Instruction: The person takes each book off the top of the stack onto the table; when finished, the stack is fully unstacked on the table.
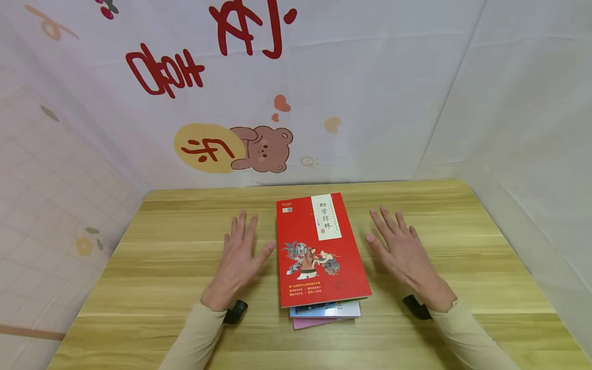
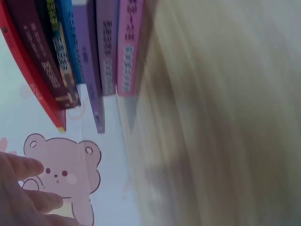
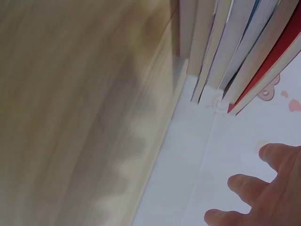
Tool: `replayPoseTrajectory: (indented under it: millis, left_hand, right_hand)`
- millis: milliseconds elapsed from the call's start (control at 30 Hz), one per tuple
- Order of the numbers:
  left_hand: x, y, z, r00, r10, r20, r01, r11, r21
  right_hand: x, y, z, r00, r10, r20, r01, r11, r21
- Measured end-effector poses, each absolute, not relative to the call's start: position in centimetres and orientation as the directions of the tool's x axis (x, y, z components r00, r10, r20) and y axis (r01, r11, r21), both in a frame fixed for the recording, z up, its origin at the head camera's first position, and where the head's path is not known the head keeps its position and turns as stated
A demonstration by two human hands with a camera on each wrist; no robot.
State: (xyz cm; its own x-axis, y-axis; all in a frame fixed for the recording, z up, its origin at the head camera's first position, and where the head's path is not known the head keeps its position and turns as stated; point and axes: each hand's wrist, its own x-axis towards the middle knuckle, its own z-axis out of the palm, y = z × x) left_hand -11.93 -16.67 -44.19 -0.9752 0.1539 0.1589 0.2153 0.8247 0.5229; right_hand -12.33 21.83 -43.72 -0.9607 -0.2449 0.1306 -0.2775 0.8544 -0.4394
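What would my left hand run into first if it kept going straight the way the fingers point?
Probably nothing on the table. The left hand lies open left of the red book, fingers pointing toward the far table edge. Bare wood lies ahead; past it hangs the bear-printed backdrop. Depth is unclear.

Light wood table (image 1: 185,267) is backed by white sheeting (image 1: 393,103) printed with bear (image 1: 263,149) and red lettering.
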Motion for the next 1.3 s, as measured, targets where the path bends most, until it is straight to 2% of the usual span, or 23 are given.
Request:
replayPoseTrajectory:
  millis: [167, 467, 833, 1067, 1300]
  left_hand:
    - [-11.7, -16.0, -44.1, -0.980, 0.154, 0.128, 0.200, 0.729, 0.655]
    - [-11.1, -15.3, -44.0, -0.978, 0.177, 0.107, 0.191, 0.579, 0.793]
    - [-10.9, -14.6, -43.9, -0.967, 0.254, 0.011, 0.130, 0.457, 0.880]
    - [-10.8, -14.3, -43.8, -0.961, 0.272, -0.057, 0.050, 0.371, 0.927]
    - [-10.8, -14.1, -44.0, -0.946, 0.317, -0.071, 0.031, 0.306, 0.952]
  right_hand:
    - [-11.7, 21.0, -43.6, -0.955, -0.261, 0.143, -0.297, 0.810, -0.506]
    - [-11.0, 19.7, -43.6, -0.959, -0.231, 0.162, -0.281, 0.717, -0.638]
    - [-10.9, 18.6, -43.5, -0.962, -0.250, 0.114, -0.247, 0.606, -0.756]
    - [-11.2, 18.0, -43.2, -0.968, -0.251, 0.026, -0.168, 0.565, -0.808]
    - [-11.8, 17.9, -43.1, -0.964, -0.266, -0.017, -0.116, 0.477, -0.871]
